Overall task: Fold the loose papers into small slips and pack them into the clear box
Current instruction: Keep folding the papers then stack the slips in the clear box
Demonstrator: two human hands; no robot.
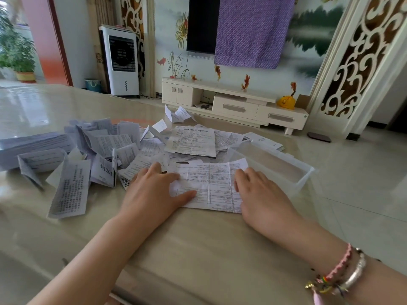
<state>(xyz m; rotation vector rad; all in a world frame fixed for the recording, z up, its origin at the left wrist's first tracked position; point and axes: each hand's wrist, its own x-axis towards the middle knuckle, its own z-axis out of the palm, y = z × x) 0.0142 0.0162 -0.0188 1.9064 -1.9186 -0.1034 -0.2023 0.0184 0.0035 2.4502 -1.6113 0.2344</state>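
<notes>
A creased printed paper sheet (211, 186) lies flat on the glossy table (198, 249) in front of me. My left hand (152, 192) presses its left edge with straight fingers and thumb. My right hand (262, 194) rests flat on its right edge. Behind the sheet spreads a heap of loose printed papers (189, 139), some partly folded. The clear plastic box (275, 166) stands just right of the sheet, open-topped, and looks empty.
Folded slips and leaflets (72, 188) lie scattered on the left, beside a flat stack of papers (33, 144) at the far left. The table's right edge drops to a tiled floor. A TV cabinet (233, 104) and an air cooler (121, 60) stand beyond.
</notes>
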